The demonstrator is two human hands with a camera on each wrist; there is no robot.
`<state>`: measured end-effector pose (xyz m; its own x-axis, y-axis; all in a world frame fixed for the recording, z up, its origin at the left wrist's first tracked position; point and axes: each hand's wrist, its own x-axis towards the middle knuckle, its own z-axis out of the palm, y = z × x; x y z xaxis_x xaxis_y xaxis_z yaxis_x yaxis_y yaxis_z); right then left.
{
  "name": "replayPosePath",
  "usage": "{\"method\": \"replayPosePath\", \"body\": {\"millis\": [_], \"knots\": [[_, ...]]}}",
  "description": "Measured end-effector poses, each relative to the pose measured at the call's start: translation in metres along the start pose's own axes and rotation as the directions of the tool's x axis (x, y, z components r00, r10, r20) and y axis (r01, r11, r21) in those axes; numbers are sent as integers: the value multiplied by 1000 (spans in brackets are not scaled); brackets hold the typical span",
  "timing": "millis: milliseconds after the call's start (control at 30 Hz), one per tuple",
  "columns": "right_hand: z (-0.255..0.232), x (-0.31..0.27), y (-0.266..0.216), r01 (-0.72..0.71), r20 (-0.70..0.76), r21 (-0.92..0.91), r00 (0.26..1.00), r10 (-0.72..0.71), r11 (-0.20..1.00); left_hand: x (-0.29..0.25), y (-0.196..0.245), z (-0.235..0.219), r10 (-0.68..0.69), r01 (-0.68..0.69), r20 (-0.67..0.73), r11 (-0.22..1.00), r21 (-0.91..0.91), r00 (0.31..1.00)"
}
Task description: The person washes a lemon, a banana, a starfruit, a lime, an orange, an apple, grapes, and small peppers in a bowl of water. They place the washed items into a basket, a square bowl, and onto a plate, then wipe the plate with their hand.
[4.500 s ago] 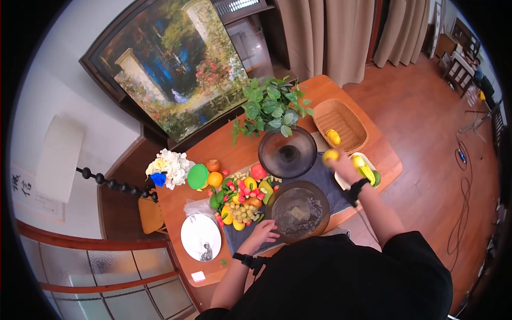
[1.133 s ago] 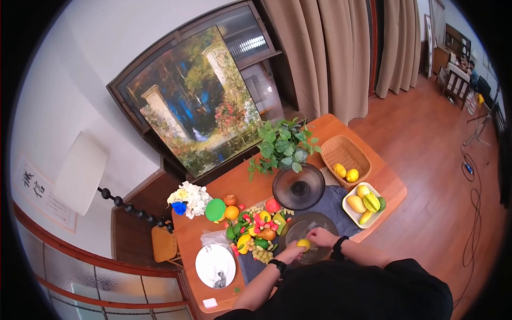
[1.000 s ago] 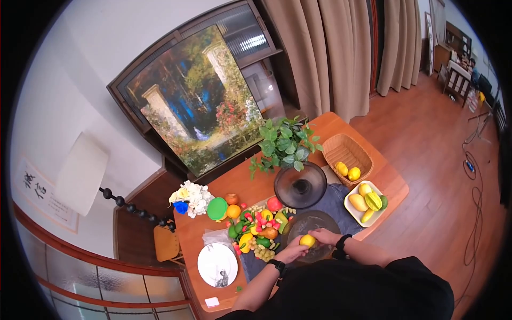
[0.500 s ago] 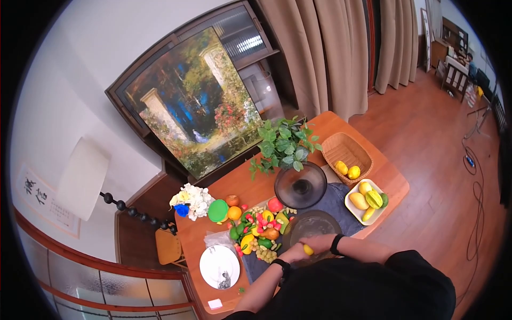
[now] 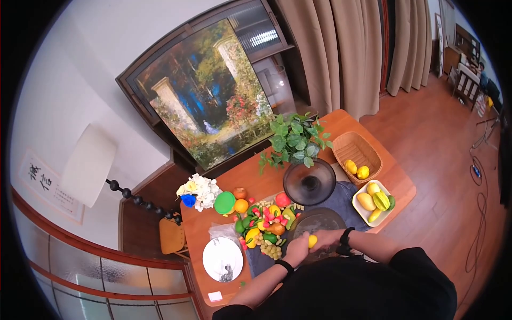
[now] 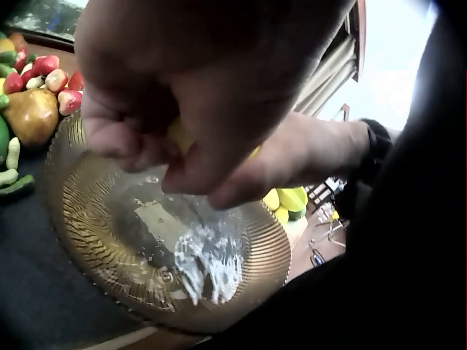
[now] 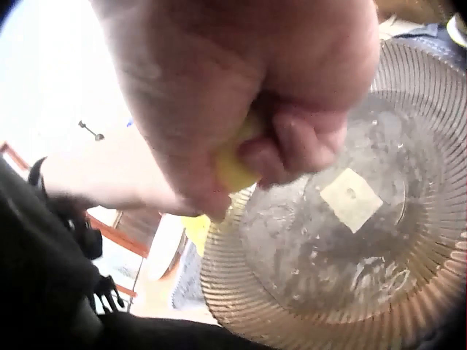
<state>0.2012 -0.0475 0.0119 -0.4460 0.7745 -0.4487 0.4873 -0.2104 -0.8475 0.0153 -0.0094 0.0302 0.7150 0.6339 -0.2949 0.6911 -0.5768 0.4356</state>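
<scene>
Both hands meet over a ribbed amber glass bowl (image 6: 87, 233) of water, with a pale square patch (image 7: 352, 200) on its bottom. Between them is a yellow lemon (image 5: 312, 241). My left hand (image 5: 297, 249) curls its fingers around one side of it, and my right hand (image 5: 328, 240) grips the other. In the right wrist view the lemon (image 7: 237, 164) peeks out below the curled right hand (image 7: 255, 80). The left hand (image 6: 197, 80) covers most of it in the left wrist view.
A wicker basket (image 5: 356, 138) with two lemons stands at the back right, near a pale tray (image 5: 362, 215) of fruit. Left of the bowl lies a heap of fruit and vegetables (image 5: 274, 228). A dark glass stand (image 5: 320, 196), leafy plant (image 5: 293, 140) and white plate (image 5: 218, 253) surround the work.
Earlier my right hand carried a yellow fruit near the basket and tray. It has since come to the bowl, where both hands now grip the lemon, turning it between them over the last second.
</scene>
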Motion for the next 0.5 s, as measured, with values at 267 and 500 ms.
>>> {"method": "replayPosePath", "body": {"millis": [267, 500], "knots": [[-7, -11, -2, -63, 205, 30, 977, 56, 998, -3, 3, -9, 165, -133, 217, 979, -153, 962], [2, -33, -9, -86, 202, 393, 979, 5, 915, -6, -27, 20, 294, -189, 124, 830, -525, 948]]}}
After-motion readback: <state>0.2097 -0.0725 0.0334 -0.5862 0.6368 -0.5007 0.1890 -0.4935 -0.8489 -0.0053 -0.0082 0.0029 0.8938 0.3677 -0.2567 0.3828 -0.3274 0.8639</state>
